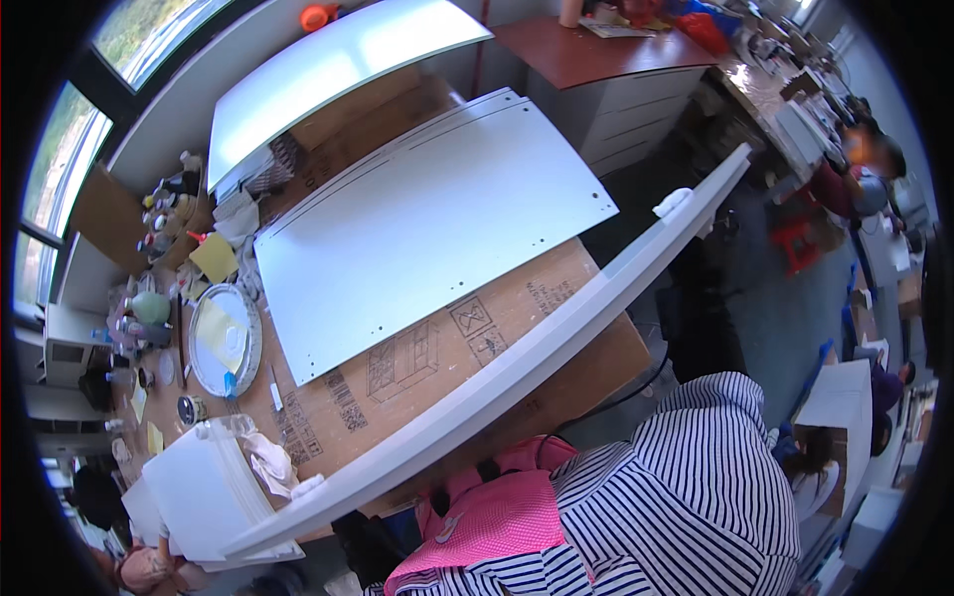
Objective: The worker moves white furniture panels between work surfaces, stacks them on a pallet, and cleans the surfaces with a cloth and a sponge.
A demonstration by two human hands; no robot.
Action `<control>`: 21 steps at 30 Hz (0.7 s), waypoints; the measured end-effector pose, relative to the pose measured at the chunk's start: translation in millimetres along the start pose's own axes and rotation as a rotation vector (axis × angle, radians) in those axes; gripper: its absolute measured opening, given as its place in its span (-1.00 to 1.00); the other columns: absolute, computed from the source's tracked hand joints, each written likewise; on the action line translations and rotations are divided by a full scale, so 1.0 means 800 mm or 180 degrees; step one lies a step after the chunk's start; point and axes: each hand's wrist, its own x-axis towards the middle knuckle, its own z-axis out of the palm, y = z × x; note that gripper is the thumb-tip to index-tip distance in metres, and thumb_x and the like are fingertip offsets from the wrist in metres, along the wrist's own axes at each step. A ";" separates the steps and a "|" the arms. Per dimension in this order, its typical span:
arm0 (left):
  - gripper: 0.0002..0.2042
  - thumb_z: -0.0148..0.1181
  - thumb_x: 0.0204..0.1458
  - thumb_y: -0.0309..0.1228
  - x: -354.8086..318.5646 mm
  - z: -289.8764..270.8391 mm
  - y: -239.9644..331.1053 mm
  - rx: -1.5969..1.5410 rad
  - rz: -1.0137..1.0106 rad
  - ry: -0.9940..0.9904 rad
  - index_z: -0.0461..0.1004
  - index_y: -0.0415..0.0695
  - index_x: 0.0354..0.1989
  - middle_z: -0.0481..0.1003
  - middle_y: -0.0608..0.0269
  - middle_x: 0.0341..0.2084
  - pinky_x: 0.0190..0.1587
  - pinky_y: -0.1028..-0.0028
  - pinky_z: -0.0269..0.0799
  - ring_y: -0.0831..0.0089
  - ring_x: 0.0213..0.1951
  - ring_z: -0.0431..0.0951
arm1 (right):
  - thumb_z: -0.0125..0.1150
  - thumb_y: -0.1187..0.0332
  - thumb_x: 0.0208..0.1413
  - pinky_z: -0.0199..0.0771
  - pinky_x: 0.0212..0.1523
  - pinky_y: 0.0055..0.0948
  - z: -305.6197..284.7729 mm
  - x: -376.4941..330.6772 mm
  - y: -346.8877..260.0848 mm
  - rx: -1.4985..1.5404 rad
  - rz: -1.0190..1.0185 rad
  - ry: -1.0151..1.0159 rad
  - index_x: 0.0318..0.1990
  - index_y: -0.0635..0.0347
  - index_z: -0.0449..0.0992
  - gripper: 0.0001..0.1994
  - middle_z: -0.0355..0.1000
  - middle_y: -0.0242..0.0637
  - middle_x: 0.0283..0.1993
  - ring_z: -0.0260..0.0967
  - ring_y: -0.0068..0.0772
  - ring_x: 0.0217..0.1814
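A long white panel (497, 372), seen nearly edge-on, slants across the view from the lower left to the upper right, in front of my body. My right hand (674, 204), in a white glove, curls over its edge near the upper right end. Close to its lower left end, the white-gloved fingers of my left hand (308, 487) grip the same edge; the rest of that hand is hidden behind the panel. Beyond it, a stack of flat white boards (437, 228) with small holes along the edges lies on the cardboard-covered table (397, 372).
A large white board (338, 74) stands at the back. On the table's left are a round white lid (248, 338), bottles (149, 308), a cloth (268, 462) and white panels (204, 487). A red-topped cabinet (606, 50) is behind. Other people (855, 179) work at the right.
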 end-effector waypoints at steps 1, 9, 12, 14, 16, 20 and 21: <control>-0.47 -0.21 0.21 -0.06 -0.013 0.023 -0.005 -0.0153 -0.0130 -0.0162 0.23 -0.24 0.17 0.35 -0.01 0.04 -0.03 0.17 0.46 0.21 -0.04 0.46 | -0.07 0.10 0.17 0.52 -0.30 -0.24 -0.082 -0.014 0.047 -0.0253 -0.0056 0.0405 -0.26 0.28 0.47 -0.63 0.49 -0.10 -0.37 0.47 -0.19 -0.37; -0.49 -0.20 0.20 -0.07 -0.058 0.053 -0.013 -0.0445 -0.0372 -0.0479 0.23 -0.22 0.16 0.36 0.01 0.02 -0.04 0.18 0.45 0.22 -0.05 0.46 | -0.16 -0.25 0.15 0.10 0.22 -0.37 -0.015 0.025 -0.078 0.1926 0.0790 0.1434 0.19 0.15 0.23 -0.32 0.27 -0.31 0.10 0.18 -0.40 0.17; -0.49 -0.20 0.20 -0.07 -0.056 0.049 -0.011 -0.0433 -0.0382 -0.0519 0.23 -0.22 0.16 0.36 0.02 0.02 -0.04 0.19 0.45 0.22 -0.05 0.45 | -0.20 -0.28 0.15 0.14 0.20 -0.36 -0.009 0.020 -0.092 0.1757 0.0650 0.1476 0.17 0.16 0.23 -0.30 0.25 -0.33 0.12 0.18 -0.42 0.16; -0.50 -0.20 0.20 -0.07 -0.061 0.064 -0.002 -0.0468 -0.0399 -0.0580 0.23 -0.21 0.15 0.36 0.02 0.02 -0.05 0.19 0.45 0.23 -0.06 0.45 | -0.23 -0.27 0.17 0.07 0.24 -0.39 -0.041 0.027 -0.049 0.1978 0.0540 0.1432 0.25 0.28 0.18 -0.23 0.31 -0.28 0.14 0.20 -0.38 0.17; -0.50 -0.19 0.20 -0.07 -0.069 0.088 0.004 -0.0530 -0.0438 -0.0682 0.23 -0.21 0.15 0.36 0.03 0.01 -0.05 0.19 0.45 0.23 -0.06 0.45 | -0.33 -0.28 0.19 0.11 0.19 -0.39 -0.099 0.029 0.007 0.2032 0.0468 -0.0005 0.25 0.29 0.17 -0.22 0.41 -0.31 0.01 0.27 -0.42 0.07; -0.51 -0.19 0.20 -0.08 -0.072 0.154 0.024 -0.0752 -0.0377 -0.0745 0.23 -0.20 0.15 0.37 0.04 0.01 -0.05 0.20 0.44 0.24 -0.06 0.45 | -0.35 -0.23 0.23 0.05 0.30 -0.38 -0.007 0.007 0.027 0.2077 0.0906 0.1614 0.26 0.26 0.15 -0.27 0.21 -0.25 0.25 0.08 -0.34 0.30; -0.51 -0.19 0.20 -0.08 -0.067 0.161 0.029 -0.0794 -0.0342 -0.0735 0.23 -0.20 0.15 0.37 0.05 0.01 -0.05 0.20 0.44 0.24 -0.06 0.45 | -0.29 -0.21 0.23 0.17 0.23 -0.28 0.031 0.006 -0.015 0.2773 0.1051 0.1548 0.19 0.29 0.23 -0.30 0.28 -0.19 0.17 0.19 -0.26 0.21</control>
